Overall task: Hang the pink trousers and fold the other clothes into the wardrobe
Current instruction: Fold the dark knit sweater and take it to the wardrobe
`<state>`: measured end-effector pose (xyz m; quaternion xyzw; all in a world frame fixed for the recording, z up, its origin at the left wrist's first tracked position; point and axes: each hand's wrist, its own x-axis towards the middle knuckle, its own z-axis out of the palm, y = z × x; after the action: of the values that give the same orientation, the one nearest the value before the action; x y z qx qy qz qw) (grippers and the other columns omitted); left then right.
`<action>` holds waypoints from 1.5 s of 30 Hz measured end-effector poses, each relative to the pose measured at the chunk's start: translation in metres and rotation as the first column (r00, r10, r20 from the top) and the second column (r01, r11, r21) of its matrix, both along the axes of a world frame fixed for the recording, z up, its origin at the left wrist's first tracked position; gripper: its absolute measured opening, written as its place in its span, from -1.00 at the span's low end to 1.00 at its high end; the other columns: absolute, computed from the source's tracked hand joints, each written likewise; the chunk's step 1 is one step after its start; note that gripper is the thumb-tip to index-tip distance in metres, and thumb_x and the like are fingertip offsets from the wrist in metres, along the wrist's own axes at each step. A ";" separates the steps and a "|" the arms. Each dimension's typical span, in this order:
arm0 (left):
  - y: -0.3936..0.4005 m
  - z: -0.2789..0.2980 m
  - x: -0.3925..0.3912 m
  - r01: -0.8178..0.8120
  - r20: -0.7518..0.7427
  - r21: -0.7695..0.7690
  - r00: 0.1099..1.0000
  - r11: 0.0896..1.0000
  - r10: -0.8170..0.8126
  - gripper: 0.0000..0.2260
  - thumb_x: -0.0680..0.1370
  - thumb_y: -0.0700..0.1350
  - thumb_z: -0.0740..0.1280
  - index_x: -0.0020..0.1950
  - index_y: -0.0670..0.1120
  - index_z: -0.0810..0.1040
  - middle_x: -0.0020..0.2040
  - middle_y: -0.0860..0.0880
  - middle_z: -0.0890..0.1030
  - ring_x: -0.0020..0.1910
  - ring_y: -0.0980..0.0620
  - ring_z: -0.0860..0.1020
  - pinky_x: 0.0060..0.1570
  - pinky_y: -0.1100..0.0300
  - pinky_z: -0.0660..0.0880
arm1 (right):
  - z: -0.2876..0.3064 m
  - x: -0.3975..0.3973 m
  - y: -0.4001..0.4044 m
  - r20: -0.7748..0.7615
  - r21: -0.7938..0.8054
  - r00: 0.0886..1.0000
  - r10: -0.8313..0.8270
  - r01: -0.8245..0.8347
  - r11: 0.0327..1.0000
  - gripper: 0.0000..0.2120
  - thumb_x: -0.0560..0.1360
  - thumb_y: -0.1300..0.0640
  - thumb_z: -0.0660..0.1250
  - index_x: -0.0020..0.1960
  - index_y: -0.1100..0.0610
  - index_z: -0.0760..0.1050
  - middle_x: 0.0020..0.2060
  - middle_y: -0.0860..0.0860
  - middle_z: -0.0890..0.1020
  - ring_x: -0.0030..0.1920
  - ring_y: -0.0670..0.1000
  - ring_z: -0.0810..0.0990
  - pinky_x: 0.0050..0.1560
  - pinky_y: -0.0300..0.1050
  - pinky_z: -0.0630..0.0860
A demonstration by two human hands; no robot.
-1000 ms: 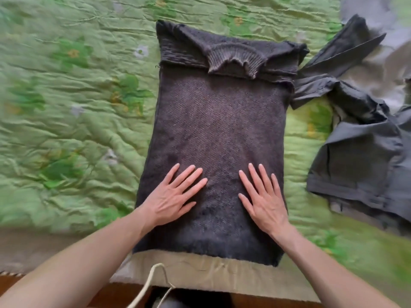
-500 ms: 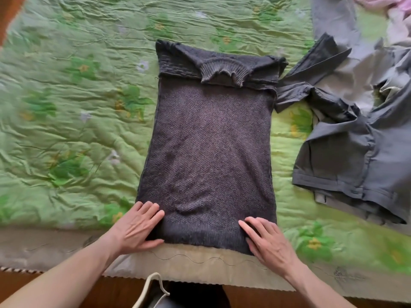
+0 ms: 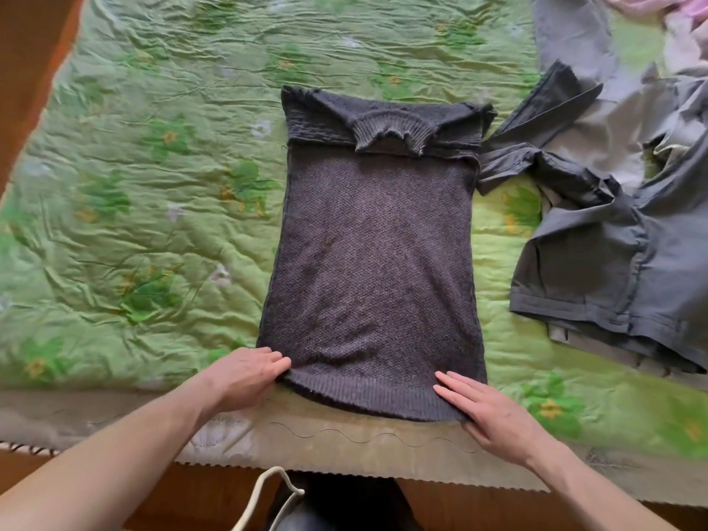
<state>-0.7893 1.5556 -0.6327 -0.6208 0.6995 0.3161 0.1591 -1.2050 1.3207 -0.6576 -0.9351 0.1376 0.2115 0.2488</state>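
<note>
A dark grey knitted sweater (image 3: 375,254) lies on the green quilt (image 3: 145,185), folded lengthwise into a narrow rectangle with its collar at the far end. My left hand (image 3: 249,373) grips the hem's near left corner with bent fingers, and the knit puckers there. My right hand (image 3: 490,412) lies flat with straight fingers on the hem's near right corner; its thumb is hidden. A bit of pink fabric (image 3: 651,3) shows at the top right corner.
A crumpled dark grey garment (image 3: 613,262) lies right of the sweater, with a paler grey one (image 3: 574,36) behind it. A white hanger (image 3: 264,492) pokes up below the quilt's beige border (image 3: 344,442). Brown wood (image 3: 30,51) shows at the far left.
Both hands slid from the sweater's middle down to its hem corners. The left hand's fingers have bent onto the corner. The view has pulled back and shows more of the bed.
</note>
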 end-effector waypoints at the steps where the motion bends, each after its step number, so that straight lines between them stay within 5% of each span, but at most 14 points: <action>1: -0.005 0.003 0.003 -0.055 -0.008 0.016 0.998 0.998 0.055 -0.81 0.63 -0.15 0.09 0.18 -0.08 0.43 0.07 -0.06 0.58 0.08 -0.09 0.56 0.09 0.02 0.50 | 0.001 0.000 -0.003 0.000 0.018 1.000 -0.028 0.028 0.999 -0.36 0.58 0.11 0.29 0.64 -0.04 0.25 0.63 -0.17 0.18 0.62 -0.17 0.14 0.61 -0.26 0.01; 4: -0.019 0.001 0.015 -0.259 -0.047 -0.023 0.965 0.965 0.258 -0.90 0.56 -0.08 0.20 0.04 -0.06 0.43 -0.06 -0.07 0.64 -0.05 -0.15 0.62 -0.09 -0.01 0.49 | 0.004 0.009 -0.012 0.008 0.081 0.965 -0.261 0.260 0.962 -0.49 0.52 0.11 0.23 0.46 -0.10 0.47 0.42 -0.18 0.53 0.40 -0.20 0.48 0.44 -0.19 0.40; 6: -0.036 0.000 0.025 -0.537 -0.112 -0.060 0.841 0.842 0.529 -0.90 0.49 -0.02 0.29 -0.04 0.01 0.53 -0.18 -0.03 0.66 -0.14 -0.14 0.63 -0.17 0.04 0.50 | 0.007 0.023 -0.022 0.038 0.103 0.865 -0.500 0.494 0.863 -0.66 0.49 0.08 0.29 0.24 -0.12 0.58 0.06 -0.17 0.70 0.05 -0.17 0.65 0.12 -0.13 0.57; 8: -0.058 -0.001 0.041 -0.772 -0.225 -0.037 0.625 0.635 0.747 -0.94 0.48 -0.05 0.37 -0.10 0.04 0.64 -0.24 0.02 0.67 -0.20 -0.03 0.64 -0.16 0.11 0.52 | 0.007 0.038 -0.037 0.012 0.172 0.691 -0.723 0.711 0.682 -0.79 0.48 0.18 0.41 0.04 -0.08 0.62 -0.14 -0.16 0.71 -0.12 -0.15 0.66 -0.02 -0.15 0.56; 10: -0.081 -0.005 0.060 -0.847 -0.322 -0.036 0.513 0.531 0.796 -0.89 0.51 -0.16 0.47 -0.18 0.02 0.65 -0.30 0.07 0.67 -0.28 0.13 0.61 -0.21 0.21 0.49 | 0.008 0.053 -0.061 -0.128 0.249 0.540 -0.832 0.829 0.500 -0.80 0.49 0.30 0.41 -0.06 0.01 0.64 -0.18 -0.12 0.73 -0.14 -0.11 0.65 -0.04 -0.18 0.51; 14: -0.119 -0.007 0.089 -0.931 -0.433 -0.095 0.358 0.354 0.827 -0.60 0.55 -0.16 0.52 -0.40 -0.05 0.40 -0.52 0.14 0.42 -0.45 0.13 0.32 -0.40 0.26 0.25 | 0.015 0.075 -0.109 -0.256 0.178 0.540 -0.802 0.842 0.510 -0.81 0.50 0.29 0.37 -0.27 0.11 0.53 -0.37 -0.06 0.55 -0.29 -0.04 0.46 -0.22 -0.09 0.37; 18: -0.156 -0.008 0.104 -0.943 -0.506 -0.194 0.332 0.270 0.796 -0.67 0.62 -0.11 0.43 -0.31 -0.07 0.43 -0.42 0.06 0.46 -0.39 0.11 0.37 -0.27 0.10 0.35 | 0.019 0.102 -0.145 -0.133 0.077 0.500 -0.856 0.866 0.494 -0.93 0.53 0.21 0.37 -0.09 0.06 0.56 -0.16 -0.01 0.61 -0.09 0.03 0.56 -0.04 -0.06 0.41; 23: -0.189 -0.011 0.122 -0.945 -0.515 -0.259 0.311 0.201 0.799 -0.71 0.68 0.00 0.33 -0.20 -0.03 0.40 -0.32 0.01 0.54 -0.30 -0.03 0.48 -0.23 -0.05 0.43 | 0.020 0.140 -0.179 0.101 0.057 0.371 -0.923 0.924 0.377 -0.81 0.54 0.24 0.38 0.14 0.14 0.64 -0.06 0.14 0.68 -0.01 0.15 0.61 0.00 -0.06 0.42; 30: -0.220 -0.022 0.157 -0.944 -0.537 -0.319 0.253 0.084 0.805 -0.73 0.69 0.04 0.31 -0.15 -0.04 0.43 -0.28 0.05 0.56 -0.23 -0.13 0.52 -0.18 -0.07 0.44 | 0.009 0.200 -0.231 0.320 0.170 0.154 -0.935 0.961 0.216 -0.86 0.59 0.10 0.40 -0.01 0.19 0.62 -0.17 0.13 0.66 -0.07 0.20 0.61 -0.07 0.01 0.42; 34: -0.240 -0.026 0.179 -0.946 -0.556 -0.325 0.199 0.010 0.807 -0.71 0.67 0.06 0.35 -0.15 -0.08 0.49 -0.25 -0.02 0.59 -0.22 -0.09 0.52 -0.21 0.00 0.39 | 0.007 0.230 -0.262 0.390 0.140 0.193 -0.900 0.954 0.265 -0.80 0.62 0.03 0.36 -0.09 0.14 0.55 -0.21 0.10 0.60 -0.13 0.16 0.56 -0.12 -0.02 0.35; 42: -0.285 -0.041 0.206 -0.938 -0.494 -0.346 0.177 -0.005 0.851 -0.68 0.64 0.16 0.35 -0.10 -0.09 0.56 -0.16 -0.08 0.65 -0.15 -0.14 0.59 -0.19 0.05 0.42 | -0.001 0.268 -0.306 0.418 -0.085 0.303 -0.856 0.952 0.295 -0.73 0.64 -0.06 0.32 0.16 0.12 0.60 0.07 0.26 0.68 0.10 0.29 0.61 0.02 0.05 0.47; 45: -0.303 -0.051 0.205 -0.936 -0.484 -0.351 0.191 0.010 0.854 -0.69 0.64 0.13 0.36 -0.09 -0.10 0.55 -0.16 -0.10 0.63 -0.12 -0.17 0.61 -0.15 0.06 0.41 | -0.008 0.275 -0.309 0.437 -0.275 0.442 -0.784 0.895 0.351 -0.71 0.63 -0.05 0.33 0.20 0.14 0.59 0.09 0.26 0.63 0.12 0.29 0.53 0.12 0.11 0.46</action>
<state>-0.5846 1.2529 -0.6836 -0.9097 0.2103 0.1504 -0.3251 -0.9295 1.0118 -0.6651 -0.7745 0.6168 -0.0972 0.1011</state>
